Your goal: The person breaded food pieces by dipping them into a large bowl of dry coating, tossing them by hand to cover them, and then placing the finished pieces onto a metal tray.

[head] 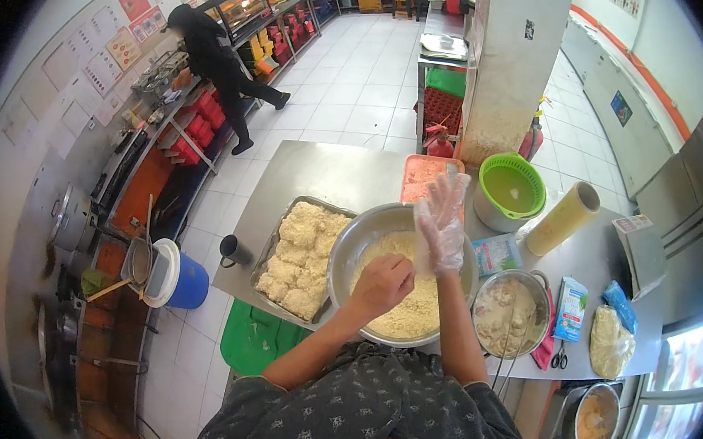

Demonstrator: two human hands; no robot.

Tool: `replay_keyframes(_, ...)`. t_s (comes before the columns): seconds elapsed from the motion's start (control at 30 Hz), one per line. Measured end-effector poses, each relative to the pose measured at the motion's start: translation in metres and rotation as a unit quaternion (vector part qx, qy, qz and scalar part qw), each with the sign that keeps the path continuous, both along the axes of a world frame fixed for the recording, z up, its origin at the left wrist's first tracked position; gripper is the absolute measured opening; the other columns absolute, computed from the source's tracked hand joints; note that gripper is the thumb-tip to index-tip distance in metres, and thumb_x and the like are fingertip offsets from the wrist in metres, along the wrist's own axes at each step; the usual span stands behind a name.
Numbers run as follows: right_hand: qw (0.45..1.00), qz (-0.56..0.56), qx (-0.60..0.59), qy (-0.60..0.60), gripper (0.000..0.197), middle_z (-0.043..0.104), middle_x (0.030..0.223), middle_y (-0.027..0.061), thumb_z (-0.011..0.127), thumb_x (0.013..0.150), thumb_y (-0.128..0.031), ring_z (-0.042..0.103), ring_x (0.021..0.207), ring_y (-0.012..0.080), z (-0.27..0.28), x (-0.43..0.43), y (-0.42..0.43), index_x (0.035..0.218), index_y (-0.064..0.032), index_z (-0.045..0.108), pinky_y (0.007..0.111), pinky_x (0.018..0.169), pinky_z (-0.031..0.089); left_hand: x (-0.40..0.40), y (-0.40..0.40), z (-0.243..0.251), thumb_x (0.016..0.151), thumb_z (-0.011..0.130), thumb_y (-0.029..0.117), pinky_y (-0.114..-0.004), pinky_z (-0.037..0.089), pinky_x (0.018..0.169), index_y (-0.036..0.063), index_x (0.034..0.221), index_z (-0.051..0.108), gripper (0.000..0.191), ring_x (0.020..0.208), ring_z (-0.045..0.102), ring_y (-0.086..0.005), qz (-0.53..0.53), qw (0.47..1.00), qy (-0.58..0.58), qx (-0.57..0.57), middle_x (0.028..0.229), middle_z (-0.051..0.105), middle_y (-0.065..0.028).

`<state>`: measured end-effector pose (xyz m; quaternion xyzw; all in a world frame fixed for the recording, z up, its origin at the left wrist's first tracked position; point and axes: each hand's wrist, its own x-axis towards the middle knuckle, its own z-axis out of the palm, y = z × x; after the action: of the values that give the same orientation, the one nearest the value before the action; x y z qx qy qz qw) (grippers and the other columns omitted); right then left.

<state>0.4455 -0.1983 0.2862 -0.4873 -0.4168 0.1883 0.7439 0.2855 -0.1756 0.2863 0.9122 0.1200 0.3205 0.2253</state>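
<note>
A clear plastic glove covers my right hand [442,226], which is raised over a wide steel bowl [342,268] of pale yellow breading crumbs [403,313], fingers extended and holding nothing. Beside it my left hand [385,282], bare, is closed near the glove's cuff; whether it pinches anything is not clear. Left of the bowl lies a metal tray [271,238] of crumb-coated pieces [299,252]. On the right, a steel pot [482,310] holds pieces in whitish batter [509,306], with metal tongs [517,350] resting in it.
Around the table [253,212] stand a dark mug [235,251], a pink tray [417,172], a pot with a green basket [512,189], a plastic film roll [562,220] and scissors [559,358]. A blue bucket [189,278] is on the floor at left. A person [215,60] stands by the far counter.
</note>
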Motion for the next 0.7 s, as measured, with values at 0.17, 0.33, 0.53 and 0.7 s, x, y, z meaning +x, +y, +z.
replay_keyframes(0.17, 0.973, 0.015, 0.098, 0.206, 0.061, 0.043, 0.141, 0.0108, 0.060, 0.095, -0.024, 0.044, 0.129, 0.0189, -0.030, -0.005, 0.009, 0.144, -0.0011, 0.033, 0.030, 0.106, 0.035, -0.001, -0.003, 0.005, 0.079, 0.062, 0.008, -0.044, 0.044, 0.064, 0.0037, 0.077, 0.053, 0.010, 0.070, 0.055, -0.0333, -0.049, 0.999, 0.010, -0.013, 0.073, 0.053, -0.0134)
replay_keyframes(0.33, 0.974, 0.046, -0.216, 0.051, 0.031, 0.073, 0.092, 0.0075, 0.048, 0.098, -0.023, 0.067, 0.092, 0.0263, -0.053, -0.007, 0.009, 0.099, -0.0022, 0.071, 0.035, 0.086, 0.049, -0.021, -0.001, -0.020, 0.085, 0.060, 0.017, -0.045, 0.043, 0.062, 0.0031, 0.076, 0.053, 0.018, 0.071, 0.056, -0.0354, -0.065, 0.991, 0.082, -0.085, 0.072, 0.053, -0.0157)
replay_keyframes(0.53, 0.605, 0.177, -0.648, -0.428, 0.031, 0.069, 0.106, 0.0165, 0.063, 0.083, -0.028, 0.065, 0.101, 0.0318, -0.158, -0.034, -0.070, 0.107, -0.0101, 0.069, 0.042, 0.088, 0.050, -0.134, 0.007, -0.065, 0.093, 0.057, 0.025, -0.038, 0.039, 0.055, -0.0023, 0.072, 0.055, 0.034, 0.057, 0.050, -0.0227, 0.190, 0.938, 0.112, -0.266, 0.063, 0.048, -0.0169)
replay_keyframes(0.7, 0.604, -0.039, -0.662, -0.442, 0.044, 0.065, 0.112, 0.0128, 0.071, 0.072, -0.031, 0.063, 0.106, 0.0328, -0.166, -0.089, -0.072, 0.112, -0.0116, 0.067, 0.040, 0.091, 0.051, -0.221, 0.009, -0.128, 0.098, 0.050, 0.024, -0.031, 0.037, 0.054, 0.0007, 0.071, 0.049, 0.035, 0.057, 0.043, -0.0155, 0.446, 0.813, -0.043, -0.372, 0.062, 0.042, -0.0066)
